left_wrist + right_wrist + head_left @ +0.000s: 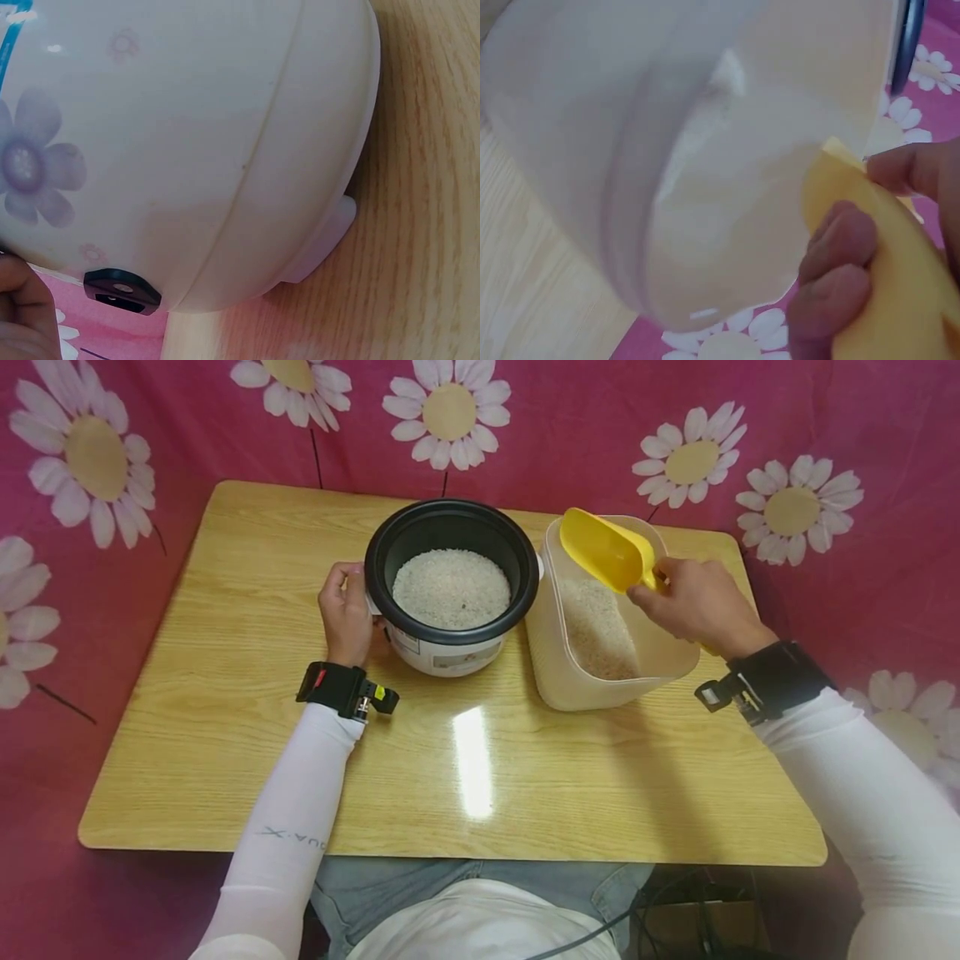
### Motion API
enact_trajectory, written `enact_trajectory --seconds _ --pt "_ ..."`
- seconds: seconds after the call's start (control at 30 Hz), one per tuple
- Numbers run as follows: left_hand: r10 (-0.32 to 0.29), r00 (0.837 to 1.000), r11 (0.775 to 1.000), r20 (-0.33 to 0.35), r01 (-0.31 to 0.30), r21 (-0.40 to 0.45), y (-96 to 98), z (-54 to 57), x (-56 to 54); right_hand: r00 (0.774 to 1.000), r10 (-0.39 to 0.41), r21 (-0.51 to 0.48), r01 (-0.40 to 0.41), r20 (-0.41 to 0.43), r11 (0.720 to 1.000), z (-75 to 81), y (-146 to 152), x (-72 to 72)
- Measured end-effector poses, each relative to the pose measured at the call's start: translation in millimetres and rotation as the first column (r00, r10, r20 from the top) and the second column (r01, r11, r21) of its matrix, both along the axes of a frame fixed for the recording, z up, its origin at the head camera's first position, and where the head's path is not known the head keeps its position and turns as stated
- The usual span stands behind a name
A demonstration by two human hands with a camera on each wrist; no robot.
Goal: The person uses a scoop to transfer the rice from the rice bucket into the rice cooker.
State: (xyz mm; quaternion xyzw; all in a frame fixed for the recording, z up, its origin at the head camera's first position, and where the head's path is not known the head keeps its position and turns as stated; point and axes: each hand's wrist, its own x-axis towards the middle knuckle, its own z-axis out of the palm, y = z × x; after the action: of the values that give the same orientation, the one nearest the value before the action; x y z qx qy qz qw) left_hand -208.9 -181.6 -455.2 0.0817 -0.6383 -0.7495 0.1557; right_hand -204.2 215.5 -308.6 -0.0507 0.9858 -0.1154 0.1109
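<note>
Your left hand (347, 620) grips the rice cooker (453, 662) on the bench (225, 735), probably to steady it, while your right hand (701, 602) holds the yellow scoop (603, 553) above the adjacent container (546, 652), likely to keep spills inside.

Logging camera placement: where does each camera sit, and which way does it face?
Head: on the head, looking forward and down at the table; left hand, right hand, white sleeves and lap show.
Left wrist: worn there, looking at the rice cooker; part of the left hand shows.
Right wrist: worn there, looking at the bin and yellow scoop; right-hand fingers show.
Shared: head and right wrist show bin and yellow scoop.
</note>
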Motion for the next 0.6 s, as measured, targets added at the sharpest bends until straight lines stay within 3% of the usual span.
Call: enact_trajectory --seconds 0.2,0.4,0.6 --pt "0.000 1.000 1.000 -0.004 0.000 -0.013 -0.8 -1.1 -0.9 0.997 0.017 0.100 -0.024 0.071 0.995 -7.6 4 -8.8" --pt "-0.002 1.000 1.000 0.005 0.002 0.014 -1.8 0.3 -1.7 0.990 0.128 0.253 -0.138 0.055 0.958 -11.6 -5 -16.6" --pt "-0.012 1.000 0.999 0.003 0.011 0.033 -0.7 1.0 -1.3 0.982 0.151 0.331 -0.181 0.113 0.926 -18.5 -15 -23.5"
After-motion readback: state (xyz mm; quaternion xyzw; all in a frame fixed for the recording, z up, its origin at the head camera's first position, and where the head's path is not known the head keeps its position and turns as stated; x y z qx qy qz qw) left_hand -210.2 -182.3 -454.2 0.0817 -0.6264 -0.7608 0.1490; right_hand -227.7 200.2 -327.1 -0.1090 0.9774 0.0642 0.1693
